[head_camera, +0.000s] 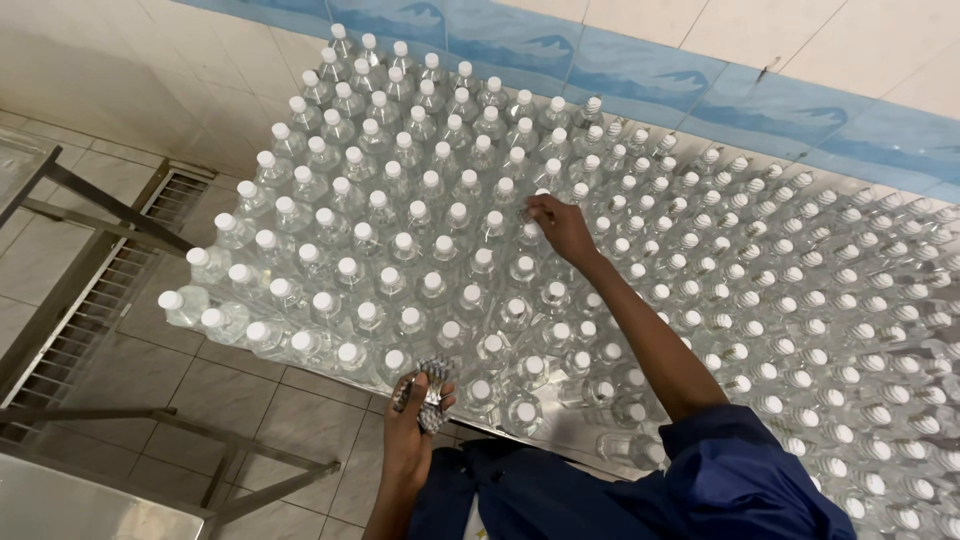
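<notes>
Head view, looking straight down at a huge crowd of clear plastic bottles (420,250) with white caps, all upright and packed cap to cap across a shiny metal table (560,425). The bigger bottles fill the left half, and the right half is smaller bottles (800,280) packed even tighter, running off the right edge of the shot.

The right hand (562,228) reaches out over the middle of the pack, arm stretched across the rows, with the fingertips pinched down on the cap (540,203) of one bottle right about where the big ones meet the small ones. The fingers are curled in, not spread, so it's a light pinch on that cap rather than a full grab of the bottle.

The left hand (418,415) hangs back near the front edge of the table, close to the body. It's closed around a small stack of flat silvery strips (432,392) that look like foil blister sheets, though they're too small to tell for sure. The stack sticks up out of the fist, just beside the front row of bottles.

A dark blue sleeve (730,480) and clothing fill the bottom of the frame. On the left there's a tiled floor with a metal drain grate (110,290) and the legs of a steel frame (90,215). Behind the bottles is a tiled wall with a blue patterned band (640,70).
</notes>
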